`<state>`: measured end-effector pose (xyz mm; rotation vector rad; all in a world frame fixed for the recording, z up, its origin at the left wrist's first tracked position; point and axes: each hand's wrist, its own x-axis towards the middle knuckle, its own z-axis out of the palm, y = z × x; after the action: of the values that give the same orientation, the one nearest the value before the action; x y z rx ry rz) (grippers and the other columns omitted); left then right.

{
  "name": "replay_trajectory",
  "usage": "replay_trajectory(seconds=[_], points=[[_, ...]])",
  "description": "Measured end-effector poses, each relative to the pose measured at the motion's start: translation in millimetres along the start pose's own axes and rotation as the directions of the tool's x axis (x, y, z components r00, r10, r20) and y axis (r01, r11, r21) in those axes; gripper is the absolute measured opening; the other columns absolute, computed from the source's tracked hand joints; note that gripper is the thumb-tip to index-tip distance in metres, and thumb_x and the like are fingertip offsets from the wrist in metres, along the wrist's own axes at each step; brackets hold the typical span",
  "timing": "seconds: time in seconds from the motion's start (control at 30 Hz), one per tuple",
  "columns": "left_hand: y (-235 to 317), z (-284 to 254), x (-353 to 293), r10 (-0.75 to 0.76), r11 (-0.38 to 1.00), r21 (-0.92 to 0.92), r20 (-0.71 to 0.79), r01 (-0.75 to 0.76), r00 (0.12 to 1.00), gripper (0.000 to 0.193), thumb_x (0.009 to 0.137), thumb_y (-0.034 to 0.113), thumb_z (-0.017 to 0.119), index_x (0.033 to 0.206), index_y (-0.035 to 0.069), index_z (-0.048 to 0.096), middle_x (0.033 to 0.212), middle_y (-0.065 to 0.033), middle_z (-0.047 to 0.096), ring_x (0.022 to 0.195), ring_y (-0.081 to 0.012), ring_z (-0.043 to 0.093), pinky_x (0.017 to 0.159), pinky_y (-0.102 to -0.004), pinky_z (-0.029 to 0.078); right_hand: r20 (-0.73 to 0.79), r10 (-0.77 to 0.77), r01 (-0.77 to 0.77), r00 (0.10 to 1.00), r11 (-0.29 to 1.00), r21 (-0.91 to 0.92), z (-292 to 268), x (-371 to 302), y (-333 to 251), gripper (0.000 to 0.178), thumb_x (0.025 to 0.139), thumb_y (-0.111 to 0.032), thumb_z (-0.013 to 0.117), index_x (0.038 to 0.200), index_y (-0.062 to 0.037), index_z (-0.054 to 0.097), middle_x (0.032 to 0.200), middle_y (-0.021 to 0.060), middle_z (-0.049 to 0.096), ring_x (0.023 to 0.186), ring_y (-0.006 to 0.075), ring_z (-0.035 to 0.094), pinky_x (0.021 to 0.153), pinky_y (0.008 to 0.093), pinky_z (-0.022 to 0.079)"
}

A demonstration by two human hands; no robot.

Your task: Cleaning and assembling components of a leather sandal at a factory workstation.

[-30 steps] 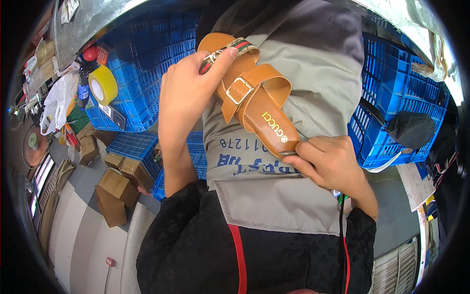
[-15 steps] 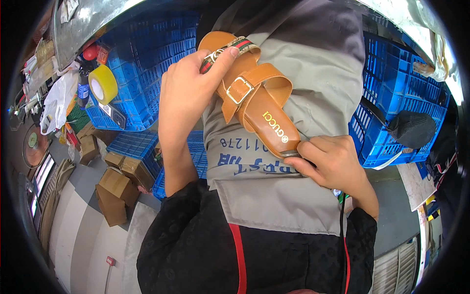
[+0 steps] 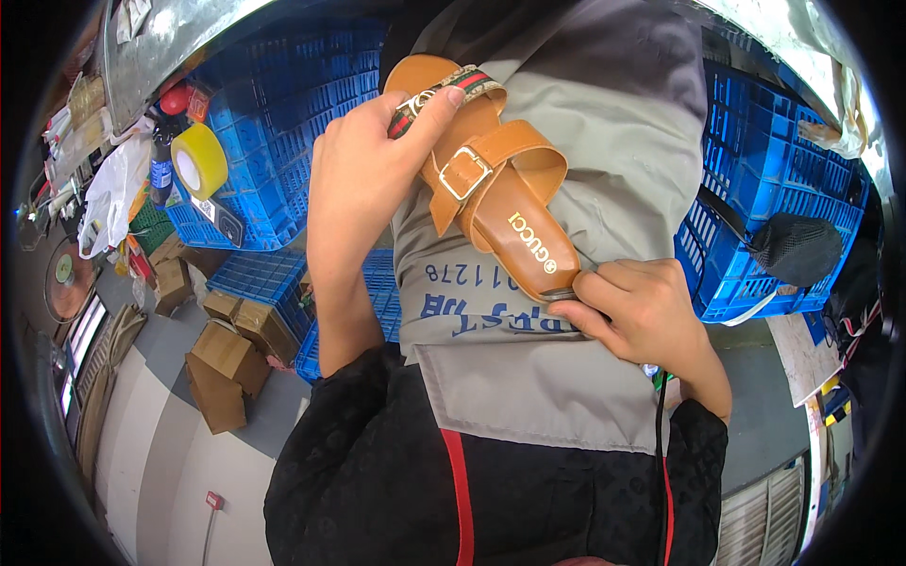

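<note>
By the fingers (image 3: 375, 113) of the left hand (image 3: 359, 174), the striped front strap (image 3: 474, 85) of a brown sandal (image 3: 524, 231) is grasped, the thumb (image 3: 432, 123) being laid over the strap and the other fingertips being mostly hidden. By the right hand (image 3: 646, 302), the heel end is pinched between the thumb and curled fingers, and a dark edge there is partly covered. The sandal is held slantwise above the lap, its toe pointed to the upper left, its insole turned up; it is crossed by a wider brown strap (image 3: 519, 143) fitted with a metal buckle (image 3: 464, 174). Beneath it, the lap is covered by a grey apron (image 3: 628, 198) marked with blue print. At the left, a blue crate (image 3: 293, 141) is seen, with a yellow tape roll (image 3: 211, 156) beside a dark bottle (image 3: 160, 168) and a white plastic bag (image 3: 106, 203) farther out. Lower down, cardboard boxes (image 3: 225, 363) are placed near the floor (image 3: 170, 453). At the right, a black mesh item (image 3: 797, 250) is seen against another blue crate (image 3: 783, 184)
</note>
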<state>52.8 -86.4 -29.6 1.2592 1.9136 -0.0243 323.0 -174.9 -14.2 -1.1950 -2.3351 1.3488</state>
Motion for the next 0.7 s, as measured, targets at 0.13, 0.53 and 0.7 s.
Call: replay_trajectory(seconds=[0.13, 0.53, 0.7], points=[[2.2, 1.0, -0.6, 0.011, 1.0, -0.009, -0.004, -0.011, 1.0, 0.065, 0.093, 0.061, 0.062, 0.084, -0.003, 0.069, 0.07, -0.0189, 0.066, 0.069, -0.034, 0.068, 0.068, -0.0386, 0.052, -0.005, 0.002, -0.001, 1.0, 1.0, 0.007, 1.2, -1.1, 0.9, 0.034, 0.092, -0.034, 0.074, 0.073, -0.0128, 0.056, 0.058, 0.0011, 0.05, 0.05, 0.0191, 0.059, 0.045, 0.0338, 0.043], [0.2, 1.2, -0.4, -0.001, 1.0, 0.006, 0.005, 0.001, 1.0, 0.064, 0.093, 0.06, 0.063, 0.083, -0.003, 0.069, 0.069, -0.0174, 0.065, 0.068, -0.0326, 0.068, 0.067, -0.0382, 0.051, -0.019, 0.023, -0.022, 1.0, 0.997, 0.07, 2.5, -3.7, 2.7, 0.033, 0.091, -0.034, 0.076, 0.074, -0.012, 0.058, 0.057, 0.0019, 0.051, 0.049, 0.0205, 0.058, 0.045, 0.0344, 0.042], [-0.1, 1.2, -1.7, 0.004, 1.0, -0.013, -0.007, -0.004, 1.0, 0.063, 0.093, 0.06, 0.063, 0.084, -0.002, 0.069, 0.069, -0.0169, 0.066, 0.068, -0.032, 0.068, 0.067, -0.0379, 0.051, -0.005, 0.006, -0.006, 1.0, 0.998, 0.069, 2.4, -2.6, 2.8, 0.033, 0.091, -0.034, 0.076, 0.073, -0.0117, 0.058, 0.057, 0.0021, 0.05, 0.049, 0.0205, 0.057, 0.045, 0.0343, 0.042]])
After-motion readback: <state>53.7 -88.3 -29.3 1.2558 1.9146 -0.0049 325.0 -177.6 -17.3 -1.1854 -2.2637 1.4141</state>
